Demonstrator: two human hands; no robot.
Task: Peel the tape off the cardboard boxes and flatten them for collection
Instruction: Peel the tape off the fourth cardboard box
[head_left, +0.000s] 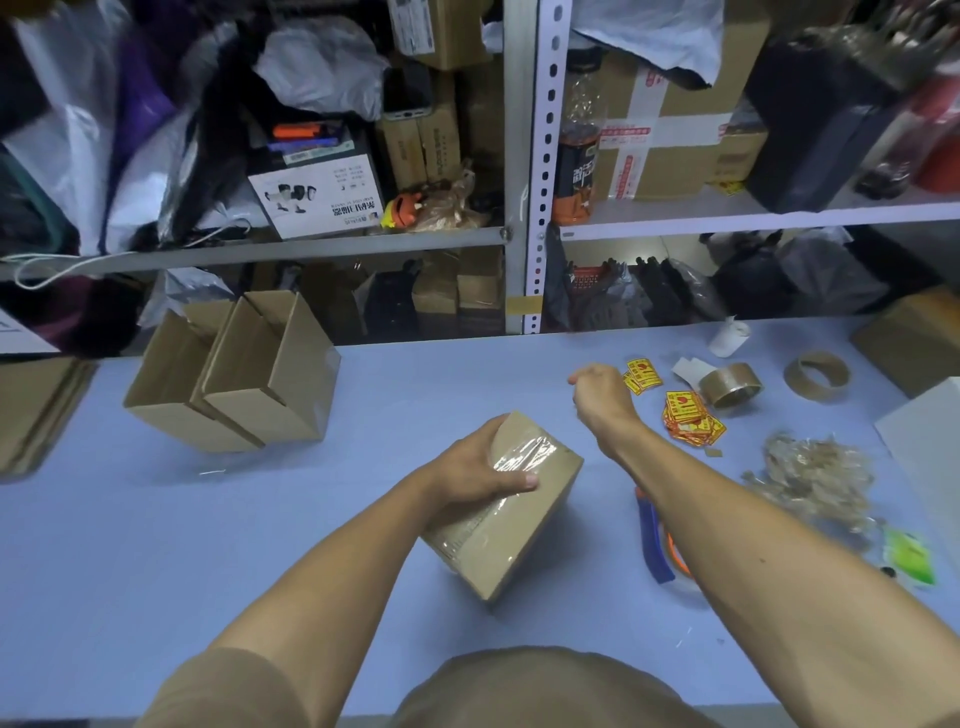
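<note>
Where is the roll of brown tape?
In the head view, the roll of brown tape lies on the blue table, far right, between yellow stickers and an empty cardboard ring.

Tan short-sleeved shirt (545, 686), loose sleeve (223, 691) ending above the elbow, bare forearms, no rings or watch visible

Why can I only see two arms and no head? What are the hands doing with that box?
The camera sits on the person's head and looks down, so you see what they see: their own arms. The left hand grips a taped box on the blue table. The right hand is curled shut above the table, away from the box; I can't tell if it pinches anything. On the left stand two open boxes. On the right lie yellow stickers, a tape roll, an empty tape ring, a pile of peeled tape and a blue tool.
</note>
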